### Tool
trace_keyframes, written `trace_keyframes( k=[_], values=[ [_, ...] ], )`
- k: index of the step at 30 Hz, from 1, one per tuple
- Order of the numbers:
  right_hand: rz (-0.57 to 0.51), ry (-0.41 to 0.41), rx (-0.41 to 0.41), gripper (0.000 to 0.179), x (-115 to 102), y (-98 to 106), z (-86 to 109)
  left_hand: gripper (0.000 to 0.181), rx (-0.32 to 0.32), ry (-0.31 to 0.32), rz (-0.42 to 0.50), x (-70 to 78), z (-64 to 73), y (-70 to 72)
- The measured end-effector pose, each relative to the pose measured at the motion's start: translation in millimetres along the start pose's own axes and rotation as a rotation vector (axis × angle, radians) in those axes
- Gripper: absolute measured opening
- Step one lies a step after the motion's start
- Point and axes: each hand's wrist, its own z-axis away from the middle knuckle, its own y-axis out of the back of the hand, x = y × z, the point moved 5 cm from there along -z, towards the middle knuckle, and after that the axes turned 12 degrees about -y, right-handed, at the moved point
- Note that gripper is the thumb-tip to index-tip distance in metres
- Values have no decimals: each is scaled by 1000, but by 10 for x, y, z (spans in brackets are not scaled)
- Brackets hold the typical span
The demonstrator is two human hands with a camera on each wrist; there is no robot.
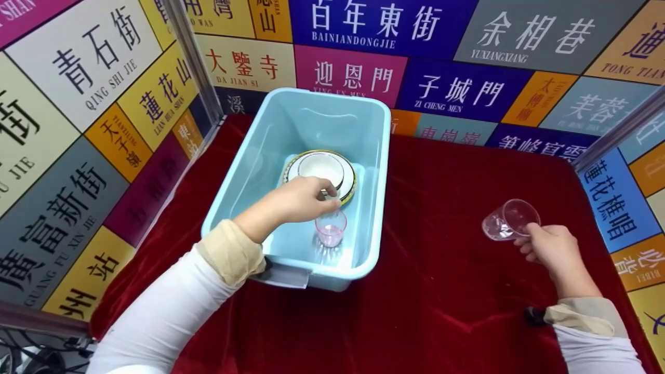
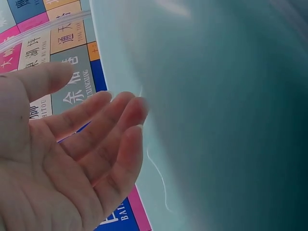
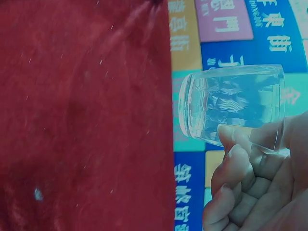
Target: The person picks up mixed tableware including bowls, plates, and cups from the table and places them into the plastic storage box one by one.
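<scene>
My right hand pinches a clear drinking glass by its rim, held tilted over the red cloth. In the right wrist view the thumb and fingers of that hand grip one side of the glass near its mouth. My left hand is inside the light blue plastic tub, with nothing in its loosely bent fingers. Just below it a pink-tinted glass stands on the tub's floor. Behind the hand lies a white bowl on plates with a patterned yellow rim, partly hidden.
Dark red cloth covers the table. Panels with printed street names stand along the back and both sides. A grey handle sits on the tub's near end. Cables lie at the lower left.
</scene>
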Motion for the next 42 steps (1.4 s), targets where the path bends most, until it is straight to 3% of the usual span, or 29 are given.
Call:
trace_keyframes(
  k=[17, 29, 42],
  values=[
    [95, 117, -21, 47, -475, -154, 444, 42, 35, 8, 52, 42, -19, -27],
    [134, 163, -44, 45, -673, -275, 711, 46, 53, -32, 43, 210, -74, -82],
    [152, 218, -98, 37, -894, -482, 1041, 49, 12, -74, 89, 413, -131, -197]
  ],
)
